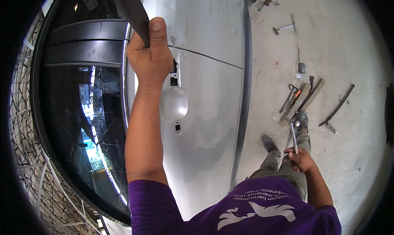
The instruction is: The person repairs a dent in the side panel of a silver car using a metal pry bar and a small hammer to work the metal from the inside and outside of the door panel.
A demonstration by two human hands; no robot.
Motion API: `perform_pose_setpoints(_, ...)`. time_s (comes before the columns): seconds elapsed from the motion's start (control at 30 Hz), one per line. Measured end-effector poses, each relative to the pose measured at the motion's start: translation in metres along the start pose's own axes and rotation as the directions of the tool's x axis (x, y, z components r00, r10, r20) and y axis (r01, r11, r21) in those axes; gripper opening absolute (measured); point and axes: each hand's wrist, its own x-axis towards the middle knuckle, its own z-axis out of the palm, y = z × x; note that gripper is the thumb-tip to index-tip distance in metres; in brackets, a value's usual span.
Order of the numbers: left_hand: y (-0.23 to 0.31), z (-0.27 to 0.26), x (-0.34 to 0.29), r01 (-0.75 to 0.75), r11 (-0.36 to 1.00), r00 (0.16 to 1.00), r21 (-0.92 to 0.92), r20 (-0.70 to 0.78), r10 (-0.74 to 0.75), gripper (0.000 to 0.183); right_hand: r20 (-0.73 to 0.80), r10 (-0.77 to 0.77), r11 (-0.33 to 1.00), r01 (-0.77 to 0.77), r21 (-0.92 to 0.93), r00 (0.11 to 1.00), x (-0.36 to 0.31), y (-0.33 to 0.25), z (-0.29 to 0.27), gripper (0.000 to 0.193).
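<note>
My left hand [151, 54] is raised and closed around a dark flat bar [130, 9], pressed along the top edge of a silver car door [209, 83], just above the handle recess [174, 102]. The bar's upper end runs out of the frame. My right hand [301, 159] hangs low beside my leg, gripping a small metal hammer [294, 136] by its handle, head pointing down toward the floor near my shoes.
Dark car windows [82, 91] fill the left. On the concrete floor [349, 50] to the right lie bent metal rods [337, 105], wooden blocks [305, 96], another hammer [284, 28] and scattered small tools near the top.
</note>
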Motion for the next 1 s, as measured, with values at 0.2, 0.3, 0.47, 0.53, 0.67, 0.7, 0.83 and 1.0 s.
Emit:
perform_pose_setpoints(0.2,0.0,0.007,-0.004,0.039,0.999,0.999,0.006,0.005,-0.039,0.045,0.018,-0.015,0.999,0.014,0.051,1.0,0.008,0.011,0.001,0.029)
perform_pose_setpoints(0.3,-0.002,0.008,-0.007,0.046,0.999,0.999,-0.002,0.005,-0.046,0.046,0.015,-0.016,0.999,0.016,0.034,1.0,0.01,0.013,0.003,0.029)
perform_pose_setpoints(0.47,-0.007,0.007,-0.013,0.037,0.999,0.999,0.021,-0.01,-0.037,0.046,0.021,-0.006,0.999,0.005,0.038,1.0,0.013,0.014,0.007,0.029)
perform_pose_setpoints(0.53,-0.005,0.008,-0.016,0.105,0.992,0.993,-0.068,-0.041,-0.108,0.046,0.02,-0.013,0.999,0.012,0.032,1.0,0.018,0.018,0.006,0.03)
perform_pose_setpoints(0.67,-0.014,-0.003,-0.017,0.039,0.985,0.999,-0.168,-0.024,-0.044,0.046,0.024,0.015,1.0,-0.015,0.013,1.0,0.022,0.017,0.011,0.03)
perform_pose_setpoints(0.7,-0.012,-0.003,-0.018,0.038,0.982,0.999,-0.186,-0.019,-0.042,0.046,0.026,0.011,1.0,-0.01,-0.022,1.0,0.025,0.016,0.014,0.03)
perform_pose_setpoints(0.83,-0.013,-0.008,-0.022,-0.013,0.984,0.998,-0.178,-0.056,0.003,0.047,0.06,-0.028,0.986,0.038,-0.16,0.998,0.038,0.001,0.03,0.034)
perform_pose_setpoints(1.0,-0.011,-0.01,-0.027,-0.053,0.974,0.991,-0.22,-0.132,0.024,0.048,0.15,-0.187,0.954,0.216,-0.209,0.971,0.086,-0.008,0.056,0.042)
